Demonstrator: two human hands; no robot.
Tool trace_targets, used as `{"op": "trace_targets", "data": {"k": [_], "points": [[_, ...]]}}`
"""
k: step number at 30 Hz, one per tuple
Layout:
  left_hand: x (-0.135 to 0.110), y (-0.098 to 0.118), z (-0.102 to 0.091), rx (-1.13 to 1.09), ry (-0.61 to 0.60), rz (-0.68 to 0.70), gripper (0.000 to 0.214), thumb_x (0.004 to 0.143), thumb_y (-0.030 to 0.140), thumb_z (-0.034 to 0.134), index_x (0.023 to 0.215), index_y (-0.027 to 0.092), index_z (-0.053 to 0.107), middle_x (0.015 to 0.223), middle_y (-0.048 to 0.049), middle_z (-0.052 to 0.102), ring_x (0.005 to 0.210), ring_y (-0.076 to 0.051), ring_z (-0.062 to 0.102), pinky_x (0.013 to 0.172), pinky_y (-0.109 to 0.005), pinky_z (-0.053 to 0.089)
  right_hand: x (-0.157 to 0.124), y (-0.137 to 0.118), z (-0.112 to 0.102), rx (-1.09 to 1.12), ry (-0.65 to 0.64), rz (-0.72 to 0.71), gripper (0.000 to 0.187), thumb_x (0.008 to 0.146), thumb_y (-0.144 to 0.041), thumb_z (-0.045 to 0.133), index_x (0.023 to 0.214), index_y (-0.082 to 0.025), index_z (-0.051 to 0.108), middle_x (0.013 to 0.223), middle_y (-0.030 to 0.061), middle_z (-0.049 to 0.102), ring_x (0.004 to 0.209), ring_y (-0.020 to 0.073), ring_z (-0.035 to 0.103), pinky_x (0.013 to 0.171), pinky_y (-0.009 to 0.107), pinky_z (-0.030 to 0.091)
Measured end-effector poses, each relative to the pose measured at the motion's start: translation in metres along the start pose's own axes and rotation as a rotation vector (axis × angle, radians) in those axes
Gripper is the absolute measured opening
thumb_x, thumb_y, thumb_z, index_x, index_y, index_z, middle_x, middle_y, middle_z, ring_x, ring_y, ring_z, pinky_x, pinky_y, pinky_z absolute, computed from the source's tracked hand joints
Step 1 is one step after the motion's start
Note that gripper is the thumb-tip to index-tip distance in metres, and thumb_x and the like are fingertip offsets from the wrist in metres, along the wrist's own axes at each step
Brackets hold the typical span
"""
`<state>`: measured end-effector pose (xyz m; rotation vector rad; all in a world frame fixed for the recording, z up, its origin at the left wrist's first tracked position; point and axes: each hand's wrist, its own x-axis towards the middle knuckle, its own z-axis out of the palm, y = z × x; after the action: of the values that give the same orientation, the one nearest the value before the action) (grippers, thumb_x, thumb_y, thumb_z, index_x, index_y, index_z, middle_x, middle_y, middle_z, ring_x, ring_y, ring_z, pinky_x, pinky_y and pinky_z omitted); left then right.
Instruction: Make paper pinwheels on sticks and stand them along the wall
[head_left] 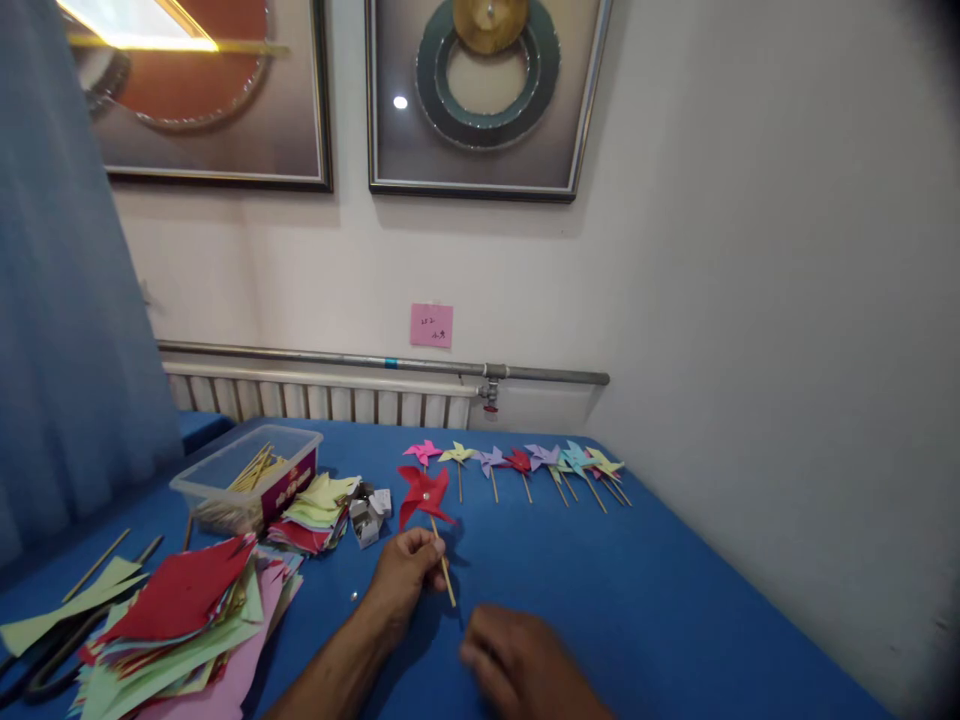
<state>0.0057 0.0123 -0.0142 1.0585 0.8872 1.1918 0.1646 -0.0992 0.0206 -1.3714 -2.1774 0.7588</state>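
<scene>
A red paper pinwheel (425, 496) stands nearly upright on a thin wooden stick, a small pale dot at its centre. My left hand (409, 572) pinches that stick a little below the paper blades. Just right of the stick's lower end is my right hand (525, 660), apart from the pinwheel. Motion blurs its curled fingers, and whether anything is in them cannot be made out. On the table left of my left wrist lies a small shiny object (354, 597), too small to name.
Several finished pinwheels (491, 461) lie along the back of the blue table (645, 600). At left are a clear plastic box (292, 440) of sticks, small boxes (367, 518), a smaller paper pile (319, 510), a large stack of coloured paper (176, 600) and dark-handled scissors (60, 655).
</scene>
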Motion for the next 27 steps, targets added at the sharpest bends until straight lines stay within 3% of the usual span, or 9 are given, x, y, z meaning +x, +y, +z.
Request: {"op": "trace_targets", "data": {"k": [2, 8, 13, 27], "points": [[0.0, 0.001, -0.001, -0.036, -0.006, -0.018, 0.048, 0.057, 0.058, 0.081, 0.064, 0.016, 0.057, 0.053, 0.0004, 0.061, 0.042, -0.01, 0.051, 0.047, -0.022, 0.037, 0.021, 0.006, -0.001, 0.09, 0.204, 0.057, 0.016, 0.093, -0.028, 0.052, 0.079, -0.022, 0.059, 0.073, 0.0, 0.063, 0.07, 0.0163, 0.056, 0.065, 0.028, 0.039], [0.002, 0.004, -0.004, -0.069, -0.002, -0.019, 0.049, 0.056, 0.057, 0.082, 0.067, 0.015, 0.059, 0.056, -0.0007, 0.062, 0.043, -0.01, 0.052, 0.048, -0.023, 0.038, 0.047, 0.025, 0.03, 0.406, 0.336, 0.117, 0.016, 0.091, -0.031, 0.048, 0.078, -0.023, 0.051, 0.056, -0.0062, 0.044, 0.055, 0.0127, 0.043, 0.054, 0.024, 0.031], [0.0, 0.002, 0.0, -0.062, -0.022, -0.035, 0.048, 0.057, 0.056, 0.083, 0.067, 0.015, 0.06, 0.057, -0.0007, 0.063, 0.044, -0.01, 0.053, 0.048, -0.022, 0.039, 0.048, 0.034, 0.036, 0.414, 0.352, 0.175, 0.013, 0.088, -0.029, 0.051, 0.077, -0.022, 0.052, 0.056, -0.0064, 0.043, 0.054, 0.0122, 0.041, 0.053, 0.024, 0.03], [-0.004, 0.002, 0.005, -0.05, -0.065, -0.055, 0.051, 0.055, 0.057, 0.084, 0.065, 0.015, 0.059, 0.052, 0.0002, 0.062, 0.042, -0.009, 0.052, 0.047, -0.021, 0.038, 0.042, 0.03, 0.034, 0.367, 0.383, 0.236, 0.01, 0.081, -0.021, 0.053, 0.071, -0.021, 0.054, 0.057, -0.0065, 0.046, 0.055, 0.0115, 0.042, 0.055, 0.023, 0.031]]}}
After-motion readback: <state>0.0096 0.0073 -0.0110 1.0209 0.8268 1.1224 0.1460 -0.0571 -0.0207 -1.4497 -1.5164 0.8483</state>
